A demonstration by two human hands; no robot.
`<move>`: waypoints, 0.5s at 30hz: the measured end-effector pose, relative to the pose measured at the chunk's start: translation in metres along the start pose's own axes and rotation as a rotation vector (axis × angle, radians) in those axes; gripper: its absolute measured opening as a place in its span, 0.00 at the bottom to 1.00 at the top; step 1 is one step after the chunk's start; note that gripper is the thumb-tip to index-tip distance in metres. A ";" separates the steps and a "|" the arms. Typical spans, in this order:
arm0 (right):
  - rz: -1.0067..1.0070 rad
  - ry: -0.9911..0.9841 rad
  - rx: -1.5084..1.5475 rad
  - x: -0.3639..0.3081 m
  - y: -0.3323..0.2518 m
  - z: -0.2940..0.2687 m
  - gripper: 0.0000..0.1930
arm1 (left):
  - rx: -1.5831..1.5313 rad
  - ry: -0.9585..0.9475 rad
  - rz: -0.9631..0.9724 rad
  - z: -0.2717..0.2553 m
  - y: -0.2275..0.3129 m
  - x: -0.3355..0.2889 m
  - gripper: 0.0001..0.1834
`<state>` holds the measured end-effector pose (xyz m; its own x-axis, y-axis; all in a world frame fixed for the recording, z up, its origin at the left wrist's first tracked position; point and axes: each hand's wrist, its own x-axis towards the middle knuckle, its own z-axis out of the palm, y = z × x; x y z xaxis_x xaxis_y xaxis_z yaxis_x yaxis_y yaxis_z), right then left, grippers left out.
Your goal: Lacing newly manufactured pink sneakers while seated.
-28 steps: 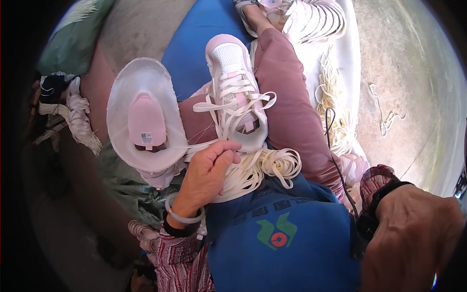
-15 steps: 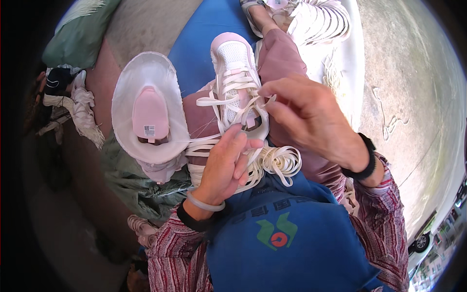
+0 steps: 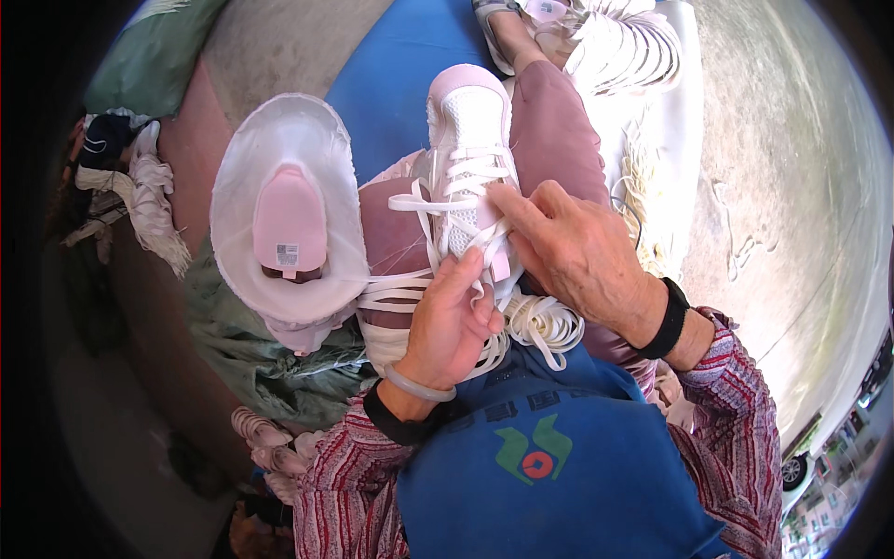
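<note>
A white and pink sneaker (image 3: pixel 466 121) lies on my lap, toe pointing away, with flat white shoelaces (image 3: pixel 473 170) crossing its front. My left hand (image 3: pixel 452 321) is at the near end of the sneaker, thumb and fingers closed on a shoelace by the opening. On the sneaker's right side, my right hand (image 3: pixel 587 256) pinches lace at the upper eyelets, its index finger pressed against the shoe; the fingertips partly hide the lace. A loose lace loop hangs off the sneaker's left side. Beneath my hands lies a coiled bundle of white laces (image 3: pixel 545 326).
Left of my lap stands a white bowl-shaped piece (image 3: pixel 233 205) with a pink padded tongue. More laces (image 3: pixel 619 47) hang in a thick bundle at the top right. A green sack (image 3: pixel 149 65) and a heap of cloth (image 3: pixel 149 186) lie at the far left.
The sneaker has shifted a little to the right. My right hand has come down onto its side, and my left hand has moved right, closing around lace near the opening.
</note>
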<state>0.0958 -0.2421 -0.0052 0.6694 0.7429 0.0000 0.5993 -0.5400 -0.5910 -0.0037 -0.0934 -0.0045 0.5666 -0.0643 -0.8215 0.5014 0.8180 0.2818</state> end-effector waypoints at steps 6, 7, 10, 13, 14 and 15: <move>0.050 0.009 0.016 0.005 0.002 -0.003 0.25 | -0.019 -0.106 -0.009 -0.001 0.003 0.010 0.16; 0.077 0.011 0.050 0.006 0.001 -0.006 0.26 | 0.013 -0.134 -0.032 -0.006 0.005 0.012 0.17; 0.138 0.023 0.210 0.001 0.008 -0.004 0.22 | -0.007 -0.210 -0.071 -0.019 0.006 0.011 0.17; 0.131 -0.030 0.219 -0.004 0.007 -0.008 0.20 | -0.007 -0.180 -0.096 -0.026 0.002 0.013 0.18; 0.133 -0.032 0.219 -0.006 0.005 -0.007 0.20 | -0.015 -0.243 -0.120 -0.030 0.002 0.014 0.18; 0.145 -0.008 0.241 -0.009 0.003 -0.005 0.19 | -0.017 -0.242 -0.122 -0.032 0.001 0.013 0.18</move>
<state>0.0932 -0.2522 -0.0029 0.7364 0.6685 -0.1041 0.3756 -0.5319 -0.7589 -0.0164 -0.0749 -0.0303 0.6433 -0.2962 -0.7060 0.5659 0.8051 0.1778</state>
